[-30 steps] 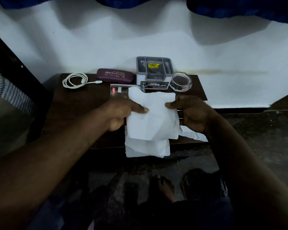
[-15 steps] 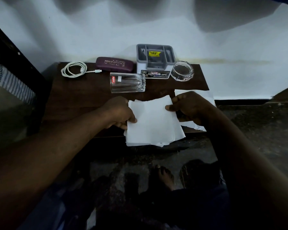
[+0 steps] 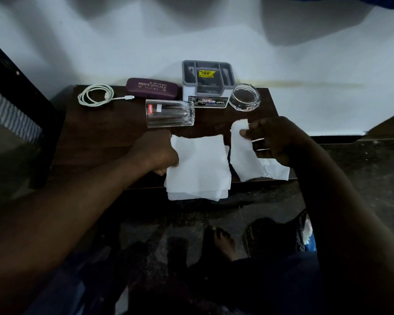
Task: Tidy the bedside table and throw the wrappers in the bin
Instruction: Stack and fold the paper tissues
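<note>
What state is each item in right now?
Glass tumbler: on its side, empty.
Spectacle case: closed.
Cable: coiled, loose end free.
Glass dish: upright, empty.
Left hand: grips the folded paper stack.
Right hand: pinches a separate paper piece.

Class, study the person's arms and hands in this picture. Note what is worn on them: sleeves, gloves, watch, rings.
Both forearms are bare to the frame's edge: no sleeves, no gloves, no watch or bracelet on the left hand or right hand. Thin pale lines between the right hand's fingers may be rings or the torn white paper strip behind them; too dim to tell.
</note>
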The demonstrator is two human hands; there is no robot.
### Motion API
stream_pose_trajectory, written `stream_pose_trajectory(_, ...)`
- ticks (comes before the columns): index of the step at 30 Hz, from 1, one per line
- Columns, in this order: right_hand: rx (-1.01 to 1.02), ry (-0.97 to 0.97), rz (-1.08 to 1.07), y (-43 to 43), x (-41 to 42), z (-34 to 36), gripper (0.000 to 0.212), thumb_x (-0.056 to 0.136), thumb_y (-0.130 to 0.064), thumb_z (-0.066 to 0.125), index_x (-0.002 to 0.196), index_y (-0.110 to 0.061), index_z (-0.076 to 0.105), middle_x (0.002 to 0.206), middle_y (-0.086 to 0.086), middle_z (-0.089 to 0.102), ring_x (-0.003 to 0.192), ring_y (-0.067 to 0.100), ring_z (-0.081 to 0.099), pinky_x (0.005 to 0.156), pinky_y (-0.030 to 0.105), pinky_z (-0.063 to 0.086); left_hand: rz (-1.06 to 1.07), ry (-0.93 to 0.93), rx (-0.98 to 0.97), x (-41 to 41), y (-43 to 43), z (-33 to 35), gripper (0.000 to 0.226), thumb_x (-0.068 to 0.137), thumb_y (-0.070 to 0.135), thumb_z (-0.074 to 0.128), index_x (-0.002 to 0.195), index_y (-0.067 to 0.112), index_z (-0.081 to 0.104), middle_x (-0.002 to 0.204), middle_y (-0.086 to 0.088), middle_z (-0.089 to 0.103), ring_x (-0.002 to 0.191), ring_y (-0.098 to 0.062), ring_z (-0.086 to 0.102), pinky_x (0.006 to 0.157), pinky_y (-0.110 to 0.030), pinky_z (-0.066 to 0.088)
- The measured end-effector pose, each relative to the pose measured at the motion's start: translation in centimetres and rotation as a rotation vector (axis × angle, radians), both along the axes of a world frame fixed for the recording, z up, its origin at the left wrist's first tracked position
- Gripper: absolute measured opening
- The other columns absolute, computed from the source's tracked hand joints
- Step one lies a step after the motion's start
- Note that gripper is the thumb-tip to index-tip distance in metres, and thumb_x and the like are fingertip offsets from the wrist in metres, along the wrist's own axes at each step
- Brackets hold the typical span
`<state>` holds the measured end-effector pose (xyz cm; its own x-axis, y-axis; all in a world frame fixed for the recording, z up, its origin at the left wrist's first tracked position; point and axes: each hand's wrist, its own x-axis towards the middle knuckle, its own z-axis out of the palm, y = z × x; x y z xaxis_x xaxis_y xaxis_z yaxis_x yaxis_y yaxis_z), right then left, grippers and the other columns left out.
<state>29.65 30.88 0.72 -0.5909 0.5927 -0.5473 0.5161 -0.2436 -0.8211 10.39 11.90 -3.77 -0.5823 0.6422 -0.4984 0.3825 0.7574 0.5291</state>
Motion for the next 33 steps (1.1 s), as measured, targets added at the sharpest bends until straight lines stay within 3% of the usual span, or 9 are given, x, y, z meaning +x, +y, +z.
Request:
stream_pose_trajectory(4,-0.198,0.277,0.007,-0.5,-0.2,1.1,0.013,0.093,-0.014,0.065,0.106,-0.014,0.068,0.093,0.003,0.073,0.076,0.019,0.071,0.073,0.032,0.059,-0.193,0.497,-0.032,0.3,-0.1,0.6,0.055,0.073,0.036,0.077,0.119,0.021,0.051,0.109,-0.005,0.069,0.096,-0.031,0.069,0.075,-0.036,0.055)
stream_pose_trajectory(6,-0.334,0.397,0.032,-0.9,-0.6,1.6,0.018,0.09,-0.016,0.062,0.107,-0.015,0.069,0.095,0.002,0.075,0.081,0.018,0.073,0.077,0.033,0.061,-0.15,0.492,0.198,1.2,0.6,1.8,0.037,0.082,0.032,0.073,0.112,0.02,0.056,0.105,-0.005,0.071,0.091,-0.029,0.069,0.072,-0.034,0.054)
stream_pose_trajectory(8,-0.426,0.487,0.061,-1.3,-1.0,1.8,0.024,0.091,-0.015,0.058,0.109,-0.015,0.073,0.102,0.003,0.078,0.091,0.019,0.076,0.087,0.037,0.062,0.127,0.017,0.508,1.8,1.7,2.8,0.009,0.092,0.018,0.063,0.1,0.016,0.067,0.097,-0.006,0.076,0.079,-0.024,0.07,0.062,-0.029,0.054)
stream_pose_trajectory(10,-0.46,0.521,0.076,-1.7,-1.5,1.6,0.027,0.09,-0.014,0.057,0.11,-0.015,0.076,0.107,0.005,0.079,0.097,0.02,0.076,0.089,0.039,0.063,0.379,-0.602,0.59,2.4,2.1,3.7,0.019,0.1,0.019,0.056,0.098,0.01,0.073,0.098,-0.01,0.076,0.086,-0.027,0.067,0.07,-0.032,0.054)
stream_pose_trajectory(13,-0.34,0.408,0.046,-2.1,-2.4,0.7,0.034,0.089,-0.014,0.063,0.122,-0.007,0.071,0.108,0.006,0.078,0.091,0.018,0.077,0.077,0.034,0.064,0.417,-0.946,0.578,1.5,1.9,4.2,0.041,0.105,0.042,0.05,0.079,0.018,0.071,0.082,-0.002,0.071,0.073,-0.023,0.065,0.071,-0.029,0.055)
stream_pose_trajectory(21,-0.19,0.239,-0.036,-2.1,-3.3,-0.9,0.046,0.097,-0.013,0.066,0.14,0.003,0.059,0.133,0.016,0.07,0.092,0.02,0.074,0.079,0.033,0.063,0.331,-0.882,0.636,0.0,1.8,3.7,0.005,0.096,0.015,0.065,0.096,0.018,0.069,0.087,-0.001,0.073,0.074,-0.014,0.069,0.071,-0.029,0.06)
stream_pose_trajectory(27,-0.169,0.241,-0.03,-2.6,-3.8,-0.7,0.022,0.099,-0.014,0.065,0.12,-0.007,0.07,0.1,0.002,0.079,0.082,0.015,0.076,0.069,0.029,0.063,0.37,-0.709,0.638,0.0,1.9,3.1,0.019,0.085,0.0,0.076,0.101,0.011,0.072,0.094,-0.008,0.075,0.078,-0.019,0.068,0.066,-0.028,0.061)
stream_pose_trajectory(29,-0.007,0.204,-0.061,-3.0,-3.9,-0.8,0.005,0.096,-0.015,0.071,0.099,-0.011,0.07,0.081,-0.003,0.078,0.069,0.012,0.074,0.07,0.031,0.06,0.381,-0.643,0.649,0.0,1.9,3.1,0.023,0.084,0.001,0.077,0.106,0.007,0.073,0.098,-0.011,0.078,0.081,-0.019,0.07,0.066,-0.028,0.06)
stream_pose_trajectory(33,0.48,0.111,-0.12,-2.9,-4.1,-1.2,0.018,0.08,-0.033,0.083,0.078,-0.022,0.069,0.071,-0.003,0.075,0.062,0.013,0.068,0.066,0.034,0.058,0.406,-0.562,0.675,0.2,1.9,3.3,0.025,0.084,0.0,0.078,0.108,0.001,0.073,0.101,-0.013,0.079,0.082,-0.02,0.073,0.072,-0.034,0.063)
